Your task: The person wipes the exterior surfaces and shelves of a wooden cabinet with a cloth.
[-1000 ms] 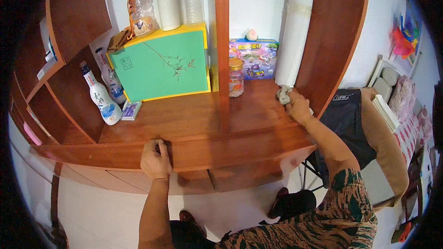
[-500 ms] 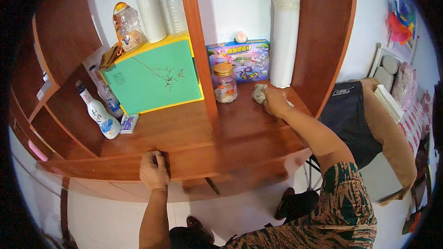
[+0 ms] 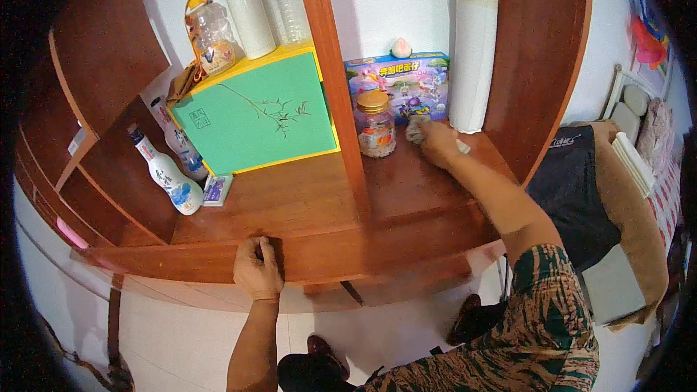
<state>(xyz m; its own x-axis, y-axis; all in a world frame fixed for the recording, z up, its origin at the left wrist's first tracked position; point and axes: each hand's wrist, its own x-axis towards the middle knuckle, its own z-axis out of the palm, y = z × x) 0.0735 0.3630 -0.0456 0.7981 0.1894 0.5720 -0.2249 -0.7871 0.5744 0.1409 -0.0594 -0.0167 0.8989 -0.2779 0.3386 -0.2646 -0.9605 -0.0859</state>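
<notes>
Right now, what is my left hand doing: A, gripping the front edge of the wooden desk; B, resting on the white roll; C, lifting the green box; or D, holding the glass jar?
A: the left hand clasps the front edge of the wooden desk, far from the jar and the box.

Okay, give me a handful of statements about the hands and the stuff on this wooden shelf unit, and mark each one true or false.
1. The right hand presses a crumpled cloth on the shelf beside the jar. True.
2. The left hand holds the white bottle. False: it grips the shelf's front edge; the bottle stands apart, at the left.
3. The jar has a gold lid. True.
4. The green box lies flat under the jar. False: it stands left of the wooden divider, with the jar to the right.
5. A white roll stands upright behind the right hand. True.
</notes>
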